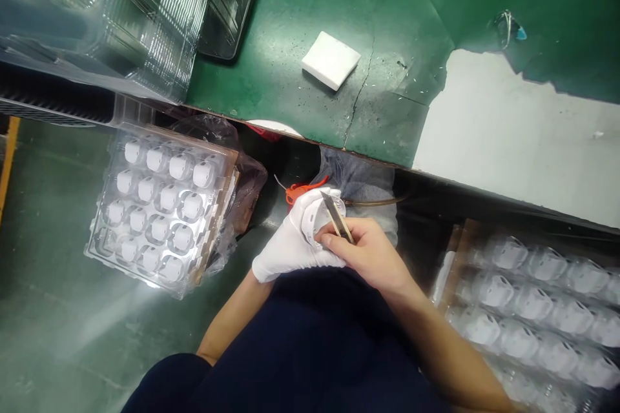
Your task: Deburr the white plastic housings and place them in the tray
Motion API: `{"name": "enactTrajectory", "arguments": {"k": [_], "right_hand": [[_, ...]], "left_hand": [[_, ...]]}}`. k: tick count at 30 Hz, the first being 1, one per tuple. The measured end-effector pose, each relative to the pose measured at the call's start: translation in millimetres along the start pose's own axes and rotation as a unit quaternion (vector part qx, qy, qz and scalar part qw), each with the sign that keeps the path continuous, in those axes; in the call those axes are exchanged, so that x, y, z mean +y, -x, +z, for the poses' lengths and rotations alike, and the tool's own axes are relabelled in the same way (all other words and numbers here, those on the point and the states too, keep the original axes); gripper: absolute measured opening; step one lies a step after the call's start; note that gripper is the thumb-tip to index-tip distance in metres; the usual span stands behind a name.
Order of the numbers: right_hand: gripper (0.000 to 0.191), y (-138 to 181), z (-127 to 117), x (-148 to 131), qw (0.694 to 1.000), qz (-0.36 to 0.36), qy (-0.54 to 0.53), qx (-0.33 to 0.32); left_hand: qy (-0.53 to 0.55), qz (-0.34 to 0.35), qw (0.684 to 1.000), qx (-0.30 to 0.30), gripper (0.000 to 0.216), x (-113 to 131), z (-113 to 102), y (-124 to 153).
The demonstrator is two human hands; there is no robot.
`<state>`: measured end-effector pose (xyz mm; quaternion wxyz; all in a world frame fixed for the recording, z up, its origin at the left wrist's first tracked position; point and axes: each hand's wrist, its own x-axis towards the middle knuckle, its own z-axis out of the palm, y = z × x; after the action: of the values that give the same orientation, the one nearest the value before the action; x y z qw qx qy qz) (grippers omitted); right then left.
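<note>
My left hand (285,245) wears a white glove and is wrapped round a white plastic housing (310,222), close to my body below the table edge. My bare right hand (365,245) grips a utility knife (338,219), its dark blade pointing up and to the left over the housing. Fingertips of the right hand reach against the housing's opening. Glove and fingers hide part of the housing, and whether the blade touches it I cannot tell. Just beyond the left hand is an orange-red tool (300,191), probably an air blow gun, with a thin metal nozzle.
At left, a clear tray (198,216) holds rows of white housings; another tray (533,310) of them stands at right. On the green table (402,6) lie a white block (331,60), a black phone (228,13) and stacked clear trays (145,19). Cracks cross the table cover.
</note>
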<state>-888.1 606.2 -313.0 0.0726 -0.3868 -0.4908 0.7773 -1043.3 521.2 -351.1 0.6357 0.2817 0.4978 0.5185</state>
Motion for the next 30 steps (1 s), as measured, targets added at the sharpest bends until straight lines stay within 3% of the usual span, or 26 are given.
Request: {"name": "enactTrajectory", "arguments": {"k": [6,13,30], "right_hand": [[0.023,4.5,-10.7,-7.5,0.996,0.002,0.002,0.085],[0.024,0.8,-10.1,-7.5,0.999,0.020,0.030,-0.040],[0.018,1.6,-6.7,-0.4,0.999,-0.001,0.012,-0.031]], "left_hand": [[-0.056,0.055,0.997,0.009,0.113,-1.4,-4.0,-0.9],[0.007,0.016,1.000,-0.015,0.102,1.4,2.9,-0.7],[-0.010,0.010,1.000,-0.024,0.105,5.7,5.5,-3.2]]}}
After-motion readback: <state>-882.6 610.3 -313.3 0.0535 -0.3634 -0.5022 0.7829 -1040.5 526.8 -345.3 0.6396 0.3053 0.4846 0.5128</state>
